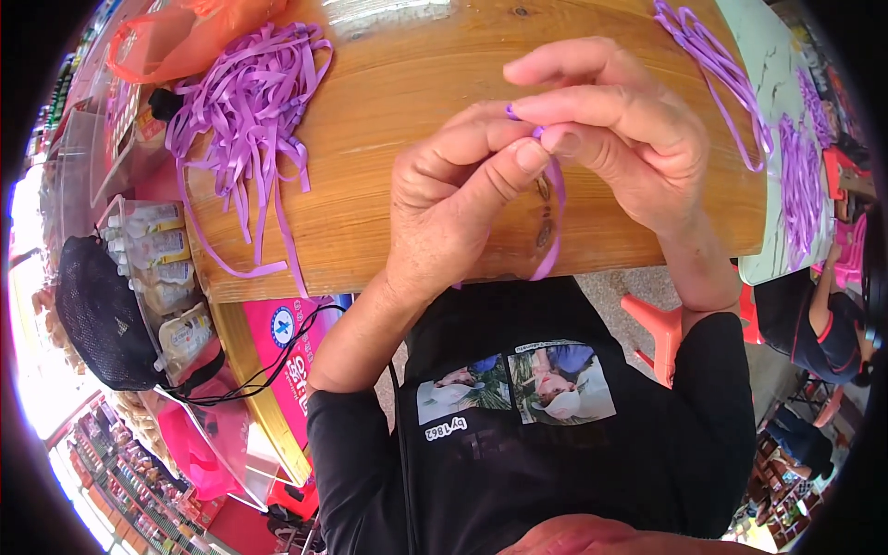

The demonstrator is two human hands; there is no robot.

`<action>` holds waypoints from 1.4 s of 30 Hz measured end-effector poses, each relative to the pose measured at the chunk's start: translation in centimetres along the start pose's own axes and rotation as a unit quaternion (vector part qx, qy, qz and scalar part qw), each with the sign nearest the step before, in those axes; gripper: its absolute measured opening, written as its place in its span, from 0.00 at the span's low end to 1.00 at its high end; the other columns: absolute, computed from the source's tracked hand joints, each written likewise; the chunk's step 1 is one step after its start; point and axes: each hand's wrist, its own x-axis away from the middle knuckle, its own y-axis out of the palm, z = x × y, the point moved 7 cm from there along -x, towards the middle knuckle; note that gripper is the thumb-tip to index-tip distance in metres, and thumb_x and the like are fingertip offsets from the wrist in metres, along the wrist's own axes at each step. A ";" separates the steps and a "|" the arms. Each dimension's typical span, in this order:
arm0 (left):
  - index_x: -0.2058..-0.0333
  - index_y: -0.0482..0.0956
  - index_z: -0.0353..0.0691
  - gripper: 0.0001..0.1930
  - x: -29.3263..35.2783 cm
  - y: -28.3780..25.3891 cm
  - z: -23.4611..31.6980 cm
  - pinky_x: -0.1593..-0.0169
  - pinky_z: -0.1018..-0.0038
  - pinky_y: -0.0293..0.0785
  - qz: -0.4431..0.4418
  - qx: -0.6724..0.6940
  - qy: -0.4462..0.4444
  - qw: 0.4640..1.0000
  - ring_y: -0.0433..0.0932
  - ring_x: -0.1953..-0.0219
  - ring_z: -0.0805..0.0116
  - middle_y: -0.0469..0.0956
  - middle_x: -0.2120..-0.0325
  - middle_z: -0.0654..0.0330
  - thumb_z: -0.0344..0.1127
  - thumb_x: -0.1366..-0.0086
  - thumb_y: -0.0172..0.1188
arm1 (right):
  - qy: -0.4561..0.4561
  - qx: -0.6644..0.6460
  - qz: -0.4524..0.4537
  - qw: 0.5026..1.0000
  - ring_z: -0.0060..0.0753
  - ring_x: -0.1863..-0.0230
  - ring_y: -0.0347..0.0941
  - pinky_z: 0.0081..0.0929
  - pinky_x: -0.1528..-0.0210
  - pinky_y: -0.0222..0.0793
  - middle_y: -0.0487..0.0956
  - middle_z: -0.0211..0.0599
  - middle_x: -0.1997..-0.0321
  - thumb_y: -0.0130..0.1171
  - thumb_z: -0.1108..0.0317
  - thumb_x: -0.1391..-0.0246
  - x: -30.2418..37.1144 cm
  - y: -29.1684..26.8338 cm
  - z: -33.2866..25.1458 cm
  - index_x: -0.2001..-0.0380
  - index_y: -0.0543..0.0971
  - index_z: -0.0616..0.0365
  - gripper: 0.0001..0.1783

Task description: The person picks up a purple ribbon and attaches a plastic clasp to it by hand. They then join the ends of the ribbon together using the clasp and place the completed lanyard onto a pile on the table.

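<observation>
Over the near part of the wooden table [407, 65], both my hands meet at a narrow purple ribbon [559, 208]. My left hand [449, 190] is closed, pinching the ribbon between thumb and forefinger. Opposite it, my right hand [634, 134] pinches the same ribbon with thumb and forefinger, its other fingers raised. Small darker purple bits show at the fingertips; whether they form a knot I cannot tell. Below the pinch the ribbon hangs in a curve toward the table's near edge. A tangled pile of purple ribbons [245, 97] lies to the left, some ends trailing nearer.
At the far right lies a bundle of purple ribbons [712, 65]. Beyond it, a white table [763, 120] carries more ribbons. An orange plastic bag [166, 42] sits at the far left. Packets [157, 245] and a black mesh bag [104, 310] stand left; a red stool [657, 328] is below right.
</observation>
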 end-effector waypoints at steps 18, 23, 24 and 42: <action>0.62 0.65 0.35 0.06 -1.1 -4.1 2.2 0.71 0.81 0.69 0.142 0.090 -0.030 0.985 0.65 0.80 0.77 0.74 0.69 0.54 0.30 0.36 0.50 | 0.147 -0.377 0.163 0.900 0.39 0.53 0.69 0.47 0.45 0.62 0.72 0.46 0.55 0.48 0.68 0.42 2.4 -5.5 1.9 0.61 0.70 0.62 0.10; 0.62 0.66 0.38 0.06 -0.6 -2.7 3.1 0.78 0.88 0.57 0.082 0.034 -0.012 0.996 0.59 0.83 0.83 0.77 0.73 0.56 0.28 0.36 0.50 | 0.157 -0.543 0.080 0.821 0.31 0.62 0.66 0.41 0.49 0.63 0.67 0.35 0.67 0.43 0.67 0.40 2.1 -5.5 2.6 0.57 0.68 0.63 0.12; 0.61 0.66 0.39 0.06 -0.4 -2.3 3.4 0.79 0.89 0.54 0.083 -0.030 0.001 0.996 0.59 0.83 0.85 0.77 0.74 0.56 0.28 0.37 0.50 | 0.158 -0.542 0.081 0.821 0.31 0.62 0.66 0.41 0.49 0.63 0.67 0.35 0.67 0.43 0.67 0.40 2.0 -5.2 2.6 0.57 0.68 0.63 0.12; 0.67 0.76 0.33 0.04 1.3 -1.1 1.8 0.57 0.80 0.67 0.067 -0.025 0.030 0.997 0.73 0.65 0.75 0.77 0.70 0.60 0.25 0.40 0.55 | 0.122 -0.146 0.090 0.978 0.23 0.70 0.70 0.16 0.69 0.65 0.75 0.38 0.69 0.58 0.78 0.52 1.3 -0.6 1.0 0.61 0.75 0.68 0.12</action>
